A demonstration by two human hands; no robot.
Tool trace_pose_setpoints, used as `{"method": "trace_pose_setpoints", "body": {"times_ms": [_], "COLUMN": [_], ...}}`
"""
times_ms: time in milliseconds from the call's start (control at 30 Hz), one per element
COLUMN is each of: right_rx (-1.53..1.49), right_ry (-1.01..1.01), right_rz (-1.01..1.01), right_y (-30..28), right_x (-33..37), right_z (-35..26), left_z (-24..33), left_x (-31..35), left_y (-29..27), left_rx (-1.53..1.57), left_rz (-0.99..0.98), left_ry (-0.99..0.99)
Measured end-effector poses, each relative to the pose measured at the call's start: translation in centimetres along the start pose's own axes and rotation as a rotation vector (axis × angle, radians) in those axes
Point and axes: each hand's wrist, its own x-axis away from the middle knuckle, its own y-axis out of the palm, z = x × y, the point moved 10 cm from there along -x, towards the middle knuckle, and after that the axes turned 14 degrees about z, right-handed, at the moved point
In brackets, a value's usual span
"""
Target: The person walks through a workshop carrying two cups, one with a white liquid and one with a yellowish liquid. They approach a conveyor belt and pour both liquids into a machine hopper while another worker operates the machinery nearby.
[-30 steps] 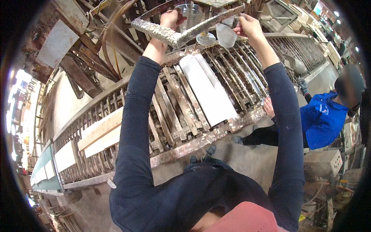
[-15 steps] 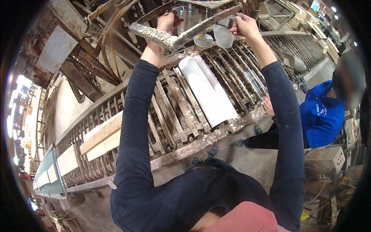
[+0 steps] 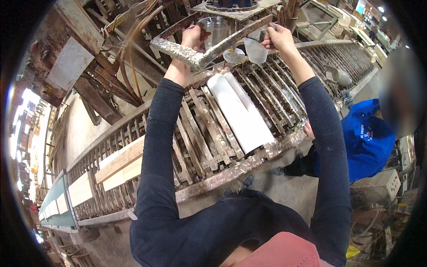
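Both my arms reach up and forward over a slatted conveyor (image 3: 209,147). My left hand (image 3: 193,38) is closed around the handle of a clear plastic beaker (image 3: 214,27), just behind a crusted metal angle bar (image 3: 200,52). My right hand (image 3: 278,38) pinches the rim of a translucent plastic cup (image 3: 256,50), which hangs tilted below the bar's right end. A small round clear dish (image 3: 233,55) sits between the two hands under the bar. Two long white tiles (image 3: 242,111) lie side by side on the slats beneath my hands.
A person in a blue shirt (image 3: 367,142) crouches at the right, one hand (image 3: 308,130) at the conveyor's edge. Pale tiles (image 3: 118,167) lie further left on the conveyor. Rusty framework and hoses (image 3: 129,58) stand behind; a grey control box (image 3: 378,187) is at lower right.
Both hands stay at the bar with the beaker and cup held. The view has shifted slightly, so hands and bar sit a little lower in the picture.
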Motion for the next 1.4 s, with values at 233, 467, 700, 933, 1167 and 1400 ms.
{"method": "trace_pose_setpoints", "body": {"times_ms": [233, 467, 700, 933, 1167, 1400], "right_rx": [-0.009, -0.01, -0.047, -0.048, -0.026, -0.07], "right_ry": [0.017, 0.028, 0.018, -0.013, 0.017, 0.049], "right_rz": [-0.013, 0.005, 0.001, -0.032, 0.025, 0.023], "right_y": [0.5, 0.1, 0.4, 0.4, 0.1, 0.1], "right_x": [0.1, 0.1, 0.5, 0.0, 0.2, 0.2], "right_z": [-0.2, -0.1, -0.2, -0.2, -0.1, -0.2], "left_z": [0.0, -0.2, -0.6, -0.7, -0.4, -0.1], "left_x": [-0.2, 0.2, -0.4, -0.4, 0.2, 0.7], "left_y": [-0.9, -0.3, -0.8, -0.6, -0.7, -0.3], "left_rx": [-0.002, 0.017, 0.053, 0.028, 0.005, -0.003], "left_rz": [0.045, 0.042, 0.038, 0.06, 0.079, 0.048], "left_ry": [-0.012, -0.024, -0.037, -0.046, -0.044, -0.046]}}
